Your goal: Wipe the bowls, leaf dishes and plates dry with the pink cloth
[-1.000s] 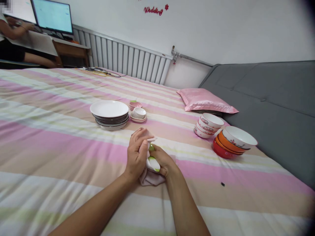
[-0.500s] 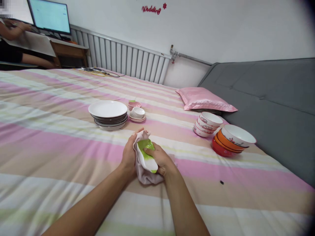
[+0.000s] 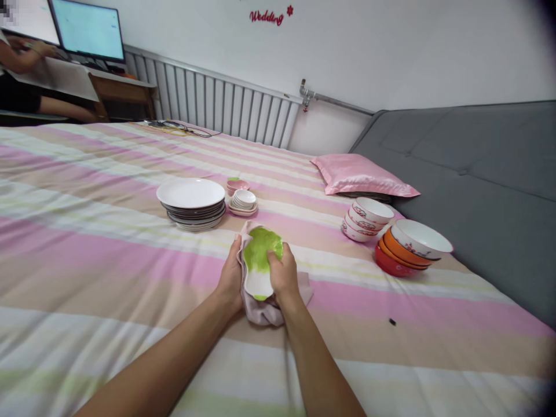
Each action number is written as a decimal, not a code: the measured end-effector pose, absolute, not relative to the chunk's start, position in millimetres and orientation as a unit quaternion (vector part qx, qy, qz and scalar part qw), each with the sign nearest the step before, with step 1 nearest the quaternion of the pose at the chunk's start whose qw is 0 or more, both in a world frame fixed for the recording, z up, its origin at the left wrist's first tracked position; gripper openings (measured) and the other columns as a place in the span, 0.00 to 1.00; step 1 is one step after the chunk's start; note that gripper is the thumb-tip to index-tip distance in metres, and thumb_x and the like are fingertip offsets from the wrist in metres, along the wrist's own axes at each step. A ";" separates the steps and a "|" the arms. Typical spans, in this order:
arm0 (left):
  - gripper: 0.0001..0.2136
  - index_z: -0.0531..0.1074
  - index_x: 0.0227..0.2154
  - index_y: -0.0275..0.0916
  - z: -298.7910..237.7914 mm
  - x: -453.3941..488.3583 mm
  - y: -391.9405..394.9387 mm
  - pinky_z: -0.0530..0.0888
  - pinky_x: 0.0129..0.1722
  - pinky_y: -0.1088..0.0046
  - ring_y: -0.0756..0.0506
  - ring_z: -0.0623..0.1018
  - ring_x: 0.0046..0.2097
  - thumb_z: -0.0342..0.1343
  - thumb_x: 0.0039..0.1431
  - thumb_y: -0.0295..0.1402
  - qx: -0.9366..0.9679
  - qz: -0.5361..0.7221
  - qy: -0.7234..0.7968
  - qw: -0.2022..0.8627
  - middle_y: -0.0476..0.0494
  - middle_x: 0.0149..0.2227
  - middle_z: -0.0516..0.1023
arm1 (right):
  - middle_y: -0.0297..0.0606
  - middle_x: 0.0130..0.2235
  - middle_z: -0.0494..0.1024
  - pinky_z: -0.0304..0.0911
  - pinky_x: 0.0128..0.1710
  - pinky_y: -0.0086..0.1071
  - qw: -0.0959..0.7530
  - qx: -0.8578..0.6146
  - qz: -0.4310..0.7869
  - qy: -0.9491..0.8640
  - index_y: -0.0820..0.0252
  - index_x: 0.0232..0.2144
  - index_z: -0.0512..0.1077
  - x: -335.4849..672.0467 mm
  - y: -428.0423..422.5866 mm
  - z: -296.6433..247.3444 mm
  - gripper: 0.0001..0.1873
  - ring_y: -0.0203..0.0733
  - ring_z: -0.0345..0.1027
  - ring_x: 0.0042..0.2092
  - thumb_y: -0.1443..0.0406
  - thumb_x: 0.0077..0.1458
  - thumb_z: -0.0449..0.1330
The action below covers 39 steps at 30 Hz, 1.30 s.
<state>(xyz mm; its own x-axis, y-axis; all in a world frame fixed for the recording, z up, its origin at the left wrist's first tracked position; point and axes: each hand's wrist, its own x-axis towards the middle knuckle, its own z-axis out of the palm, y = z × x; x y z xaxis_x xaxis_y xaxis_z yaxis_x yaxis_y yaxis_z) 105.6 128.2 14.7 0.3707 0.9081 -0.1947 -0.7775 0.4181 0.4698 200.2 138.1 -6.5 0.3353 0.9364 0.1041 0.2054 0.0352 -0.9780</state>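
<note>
A small green and white dish point(image 3: 259, 255), shaped like a vegetable, is held above the bed with its inner side toward me. My right hand point(image 3: 284, 272) grips its right edge, the thumb pressed on the green part. A pale pink cloth point(image 3: 260, 314) lies behind and under the dish. My left hand point(image 3: 231, 275) is closed on the cloth at the dish's left side. Most of the left fingers are hidden behind the cloth.
On the striped bed stand a stack of plates point(image 3: 191, 194), small white bowls point(image 3: 244, 200), pink dishes point(image 3: 238, 185), patterned bowls point(image 3: 367, 219) and larger bowls point(image 3: 403, 252). A pink pillow point(image 3: 362, 175) leans near the grey headboard point(image 3: 469, 174). A person's arm point(image 3: 21, 57) shows at a desk.
The dish has turned more upright and its face now shows more fully. My right hand has moved slightly up and right, its thumb still on the dish.
</note>
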 end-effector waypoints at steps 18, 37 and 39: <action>0.23 0.72 0.45 0.35 18.2 115.2 110.9 0.77 0.29 0.67 0.42 0.80 0.30 0.47 0.59 0.50 0.136 0.401 0.218 0.879 0.40 0.31 0.81 | 0.48 0.42 0.73 0.58 0.42 0.36 0.603 -0.687 0.132 -0.383 0.58 0.44 0.59 201.5 126.6 13.8 0.14 0.50 0.67 0.45 0.60 0.57 0.45; 0.18 0.70 0.49 0.38 10.3 109.0 123.5 0.77 0.38 0.70 0.44 0.80 0.36 0.57 0.56 0.38 0.245 0.509 0.284 0.775 0.42 0.40 0.80 | 0.39 0.42 0.76 0.64 0.43 0.34 0.694 -0.487 0.382 -0.368 0.58 0.41 0.70 228.5 142.1 9.6 0.20 0.43 0.70 0.43 0.56 0.46 0.62; 0.17 0.70 0.48 0.38 9.7 107.1 125.2 0.77 0.35 0.70 0.44 0.80 0.35 0.58 0.56 0.38 0.241 0.499 0.286 0.781 0.42 0.39 0.80 | 0.39 0.40 0.78 0.66 0.40 0.34 0.661 -0.448 0.469 -0.378 0.59 0.39 0.72 239.1 139.8 14.5 0.20 0.43 0.72 0.40 0.55 0.45 0.64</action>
<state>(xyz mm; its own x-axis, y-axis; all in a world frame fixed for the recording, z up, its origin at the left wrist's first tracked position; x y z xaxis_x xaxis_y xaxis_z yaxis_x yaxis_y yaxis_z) 107.1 125.2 9.7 0.3369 0.9185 -0.2069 -0.6424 0.3849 0.6627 239.1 139.8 14.5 0.2752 0.9581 0.0791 -0.2809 0.1588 -0.9465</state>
